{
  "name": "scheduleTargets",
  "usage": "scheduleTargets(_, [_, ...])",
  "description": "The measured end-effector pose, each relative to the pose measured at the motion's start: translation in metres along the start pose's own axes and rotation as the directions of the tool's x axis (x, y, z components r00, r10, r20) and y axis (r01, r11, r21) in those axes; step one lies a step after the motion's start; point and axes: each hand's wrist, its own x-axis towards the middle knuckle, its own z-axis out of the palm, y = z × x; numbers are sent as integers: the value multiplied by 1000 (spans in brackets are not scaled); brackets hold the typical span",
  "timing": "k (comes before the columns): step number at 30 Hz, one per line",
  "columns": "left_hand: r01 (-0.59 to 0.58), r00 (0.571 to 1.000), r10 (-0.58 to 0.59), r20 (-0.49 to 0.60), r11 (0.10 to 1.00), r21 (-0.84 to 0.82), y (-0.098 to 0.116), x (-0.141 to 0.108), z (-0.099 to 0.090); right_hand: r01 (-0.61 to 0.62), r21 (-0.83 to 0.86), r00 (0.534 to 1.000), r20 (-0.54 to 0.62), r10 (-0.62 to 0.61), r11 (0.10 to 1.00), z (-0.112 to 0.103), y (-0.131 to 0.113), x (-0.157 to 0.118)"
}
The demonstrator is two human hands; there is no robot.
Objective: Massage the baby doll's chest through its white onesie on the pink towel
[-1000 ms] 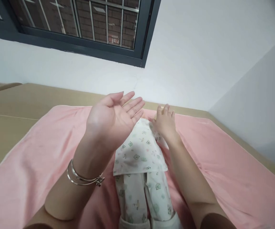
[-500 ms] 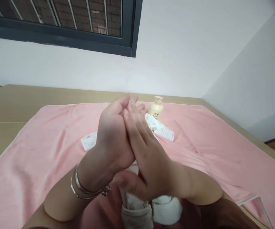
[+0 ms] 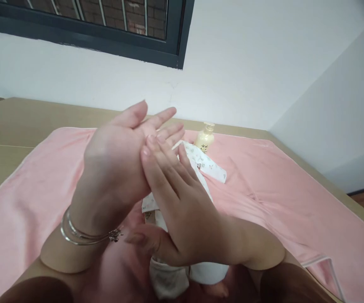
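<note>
My left hand (image 3: 121, 155), with silver bangles at its wrist, is raised palm up with its fingers spread and nothing in it. Across its palm lie the stretched fingers of my right hand (image 3: 184, 202), which holds nothing either. Below and behind both hands is a small white printed garment (image 3: 211, 166), partly hidden, with a sleeve out to the right. White cuffed leg ends (image 3: 169, 280) show under my right hand, and a small foot (image 3: 216, 289) pokes out there. A cream pump bottle (image 3: 204, 138) stands just beyond the garment.
A pink blanket (image 3: 251, 168) with folds covers most of the wooden table (image 3: 43, 118). Behind it rises a white wall (image 3: 232, 75) with a dark-framed, barred window (image 3: 172, 46). Another wall meets it at the right.
My left hand has moved left and opened, its fingers now spread. My right hand has slid left over its palm. More of the garment shows, and the view has shifted slightly.
</note>
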Motion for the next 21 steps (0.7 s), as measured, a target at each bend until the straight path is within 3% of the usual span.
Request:
scheduleTargets(3, [-78,997,78,6,997,-5,1,-2,0,33,69,999,-39,-30,997,-1,-4,-3])
scheduleTargets(6, [-192,981,190,-41,981,-38,-12,-7,4,53,186,998,-43,-46,981,-6,-3,-3])
scheduleTargets(9, [-426,899,424,-113,905,11,-33,-14,5,15,307,999,36,-27,952,-12,2,0])
scheduleTargets(11, [-557,826,560,-60,828,61,-44,-16,3,-31,374,995,95,-5,927,-16,8,2])
scheduleTargets(13, [-605,795,606,14,792,79,-49,-18,0,-45,427,992,126,-10,903,-17,13,4])
scheduleTargets(15, [-573,818,575,2,813,102,-46,-18,1,-45,442,989,143,-21,896,-14,17,5])
scheduleTargets(18, [-414,892,426,-152,904,104,-31,-17,7,-43,384,992,125,-6,923,-9,17,3])
scheduleTargets(21, [-375,908,380,-174,925,62,-17,-15,10,-19,290,997,74,-3,957,-7,5,-1])
